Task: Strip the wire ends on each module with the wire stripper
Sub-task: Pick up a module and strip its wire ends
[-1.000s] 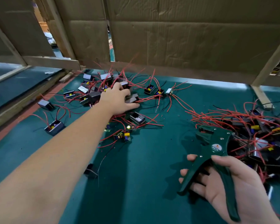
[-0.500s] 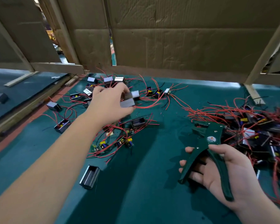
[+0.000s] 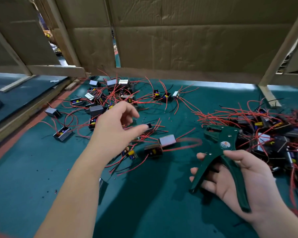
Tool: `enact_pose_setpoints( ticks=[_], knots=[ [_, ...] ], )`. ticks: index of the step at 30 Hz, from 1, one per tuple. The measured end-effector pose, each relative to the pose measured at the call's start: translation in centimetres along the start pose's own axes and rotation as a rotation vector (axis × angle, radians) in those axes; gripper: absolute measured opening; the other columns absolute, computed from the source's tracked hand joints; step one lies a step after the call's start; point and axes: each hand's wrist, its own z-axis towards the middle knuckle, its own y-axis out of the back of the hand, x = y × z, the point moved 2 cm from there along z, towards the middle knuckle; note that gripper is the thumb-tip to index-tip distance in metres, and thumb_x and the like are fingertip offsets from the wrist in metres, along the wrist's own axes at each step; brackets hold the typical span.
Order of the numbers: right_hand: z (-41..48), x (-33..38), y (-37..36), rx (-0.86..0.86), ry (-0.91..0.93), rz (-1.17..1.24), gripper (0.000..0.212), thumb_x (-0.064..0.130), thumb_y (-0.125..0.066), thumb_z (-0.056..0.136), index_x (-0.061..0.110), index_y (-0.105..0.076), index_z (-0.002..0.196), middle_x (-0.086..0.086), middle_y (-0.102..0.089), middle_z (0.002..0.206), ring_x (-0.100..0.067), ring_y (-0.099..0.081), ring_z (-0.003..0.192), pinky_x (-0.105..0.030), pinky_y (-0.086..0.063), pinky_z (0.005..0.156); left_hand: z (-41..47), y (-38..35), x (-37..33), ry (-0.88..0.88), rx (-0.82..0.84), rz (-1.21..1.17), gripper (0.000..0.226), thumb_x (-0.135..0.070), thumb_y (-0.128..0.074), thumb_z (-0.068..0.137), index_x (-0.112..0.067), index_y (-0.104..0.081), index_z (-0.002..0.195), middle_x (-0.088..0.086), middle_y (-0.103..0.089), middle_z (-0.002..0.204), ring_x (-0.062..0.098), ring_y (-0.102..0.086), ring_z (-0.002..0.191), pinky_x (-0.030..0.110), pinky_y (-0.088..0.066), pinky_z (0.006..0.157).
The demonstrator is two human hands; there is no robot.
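Dark green wire stripper [image 3: 226,145] held in the right hand [image 3: 239,182], handles spread, above the green table [image 3: 153,208].

The handles are gripped by curled fingers and thumb. The left hand [image 3: 113,129] is held with fingers spread and nothing gripped. Just to its right, two small box modules with red wires [image 3: 167,140] are seen blurred. Further modules [image 3: 110,93] are scattered behind it, and a tangled heap [image 3: 273,133] is piled beside the stripper, below a brown cardboard wall [image 3: 179,40].

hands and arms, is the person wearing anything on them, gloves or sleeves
Nothing visible. The left hand and right hand wear no gloves, rings or watch, and no sleeve covers the left forearm or right wrist within the frame.
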Motion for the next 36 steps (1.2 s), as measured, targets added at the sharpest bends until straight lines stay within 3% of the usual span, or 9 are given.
enact_pose_setpoints(
  ticks=[4, 9, 14, 18, 21, 26, 30, 34, 36],
  knots=[
    [-0.3, 0.0, -0.2, 0.017, -0.009, -0.005, 0.055, 0.028, -0.075, 0.038, 0.001, -0.066, 0.086, -0.024, -0.066, 0.094, -0.044, -0.065, 0.073, -0.052, -0.057, 0.062, 0.0, -0.3, 1.0, 0.041, -0.105, -0.082, 0.022, -0.02, -0.084, 0.069, -0.028, -0.063, 0.068, -0.006, -0.064, 0.066, -0.001, -0.053, 0.058, 0.01, -0.043, 0.059],
    [-0.4, 0.2, -0.4, -0.001, -0.001, -0.021, 0.055, 0.027, -0.065, 0.051, 0.002, -0.055, 0.099, -0.023, -0.065, 0.093, -0.044, -0.065, 0.072, -0.051, -0.057, 0.061, 0.6, -3.0, 0.7, -0.029, -0.027, -0.144, 0.016, -0.016, -0.084, 0.071, -0.024, -0.069, 0.072, -0.012, -0.066, 0.066, -0.002, -0.057, 0.061, 0.01, -0.043, 0.061],
    [-0.4, 0.3, -0.4, -0.012, 0.012, 0.002, 0.077, 0.026, -0.081, 0.033, 0.002, -0.052, 0.1, -0.025, -0.065, 0.094, -0.045, -0.064, 0.071, -0.053, -0.056, 0.061, 2.2, -4.4, 0.2, -0.222, 0.125, 0.129, 0.01, -0.011, -0.075, 0.08, -0.013, -0.071, 0.088, -0.005, -0.063, 0.08, 0.008, -0.057, 0.076, 0.011, -0.041, 0.074],
    [-0.4, 0.3, -0.3, -0.004, 0.014, 0.013, 0.08, 0.025, -0.087, 0.025, -0.001, -0.055, 0.094, -0.025, -0.063, 0.095, -0.046, -0.063, 0.071, -0.055, -0.055, 0.064, 3.3, -4.5, -0.3, -0.262, 0.17, 0.4, 0.003, -0.018, -0.063, 0.088, -0.018, -0.06, 0.09, -0.008, -0.061, 0.082, 0.015, -0.055, 0.084, 0.033, -0.038, 0.084],
    [-0.5, 0.3, -0.3, 0.043, 0.043, 0.015, 0.084, 0.025, -0.087, 0.03, -0.001, -0.052, 0.102, -0.026, -0.063, 0.096, -0.046, -0.063, 0.072, -0.057, -0.054, 0.067, 3.6, -5.3, -1.8, -0.229, 0.147, 0.529, 0.02, -0.041, -0.056, 0.09, -0.023, -0.051, 0.098, -0.007, -0.062, 0.075, 0.02, -0.061, 0.085, 0.036, -0.034, 0.086],
    [-0.9, 0.6, -0.9, 0.178, 0.131, -0.004, 0.079, 0.026, -0.085, 0.043, 0.006, -0.051, 0.112, -0.028, -0.062, 0.097, -0.047, -0.062, 0.073, -0.061, -0.051, 0.069, 3.3, -9.6, -3.4, -0.1, 0.287, 0.848, 0.061, -0.073, -0.046, 0.082, -0.02, -0.059, 0.111, 0.005, -0.059, 0.114, 0.028, -0.052, 0.113, 0.041, -0.033, 0.092],
    [-1.4, 0.7, -1.2, 0.229, 0.164, 0.004, 0.059, 0.024, -0.084, 0.045, 0.012, -0.059, 0.098, -0.029, -0.061, 0.097, -0.048, -0.062, 0.073, -0.063, -0.051, 0.072, 3.7, -11.5, -5.5, -0.141, 0.233, 0.91, 0.037, -0.053, -0.055, 0.088, -0.02, -0.065, 0.103, 0.005, -0.062, 0.11, 0.029, -0.053, 0.109, 0.04, -0.028, 0.094],
    [-1.5, 1.0, -1.5, 0.234, 0.179, 0.016, 0.064, 0.025, -0.084, 0.044, 0.015, -0.063, 0.104, -0.026, -0.062, 0.094, -0.045, -0.062, 0.073, -0.056, -0.053, 0.067, 4.0, -12.3, -7.5, -0.17, 0.303, 1.108, 0.024, -0.041, -0.052, 0.092, -0.024, -0.065, 0.102, 0.005, -0.065, 0.107, 0.03, -0.052, 0.112, 0.046, -0.014, 0.109],
    [-1.5, 1.3, -1.6, 0.24, 0.192, 0.033, 0.07, 0.024, -0.083, 0.046, 0.014, -0.06, 0.111, -0.024, -0.061, 0.094, -0.043, -0.062, 0.074, -0.054, -0.053, 0.066, 3.9, -13.0, -8.3, -0.204, 0.315, 1.077, 0.02, -0.035, -0.051, 0.092, -0.024, -0.064, 0.101, 0.004, -0.065, 0.106, 0.03, -0.054, 0.111, 0.044, -0.017, 0.107]
  ],
)
